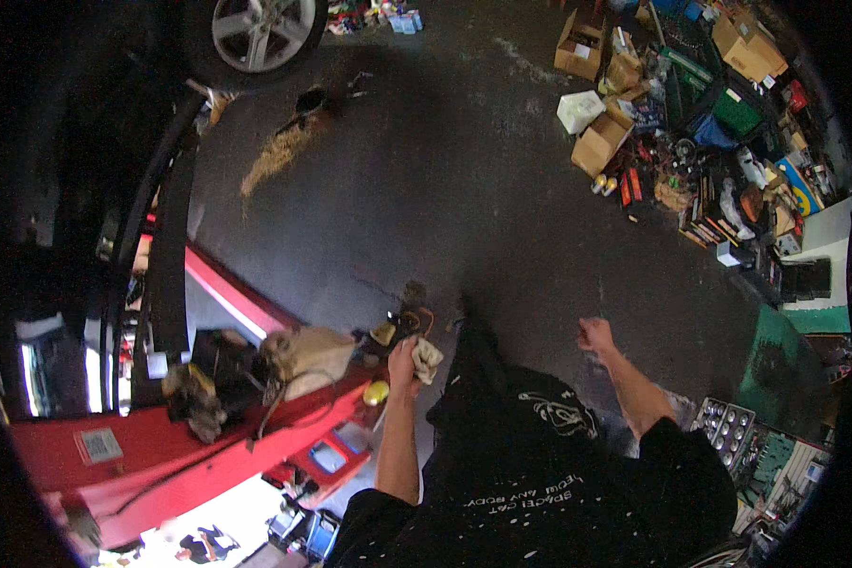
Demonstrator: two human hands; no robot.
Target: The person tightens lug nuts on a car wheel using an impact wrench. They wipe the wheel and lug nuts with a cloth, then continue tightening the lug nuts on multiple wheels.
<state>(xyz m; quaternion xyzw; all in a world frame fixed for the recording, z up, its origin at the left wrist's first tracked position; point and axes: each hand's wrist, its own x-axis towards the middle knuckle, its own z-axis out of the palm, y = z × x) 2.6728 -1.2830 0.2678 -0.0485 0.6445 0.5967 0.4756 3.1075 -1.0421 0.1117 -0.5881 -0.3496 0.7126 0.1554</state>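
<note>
My left hand (400, 363) is closed around a crumpled pale rag (427, 361). It is beside the end of a red steel beam (227, 454). A round yellow object (375, 392) lies near my left wrist. Past the fingers are a small dull-yellow item (383, 334) and an orange cord or hose (426, 319), too blurred to name exactly. My right hand (595, 334) hangs over the dark floor (497, 213), apart from any object. Its fingers are curled in, and I see nothing in them.
On the beam sit a beige cloth-like bundle (319, 362) and dirty parts (199, 412). A vehicle wheel (263, 32) and a broom (277, 160) are ahead left. Cardboard boxes (600, 142) and clutter line the right. A tray of round metal pieces (723, 429) is at lower right. A person (209, 547) is at lower left.
</note>
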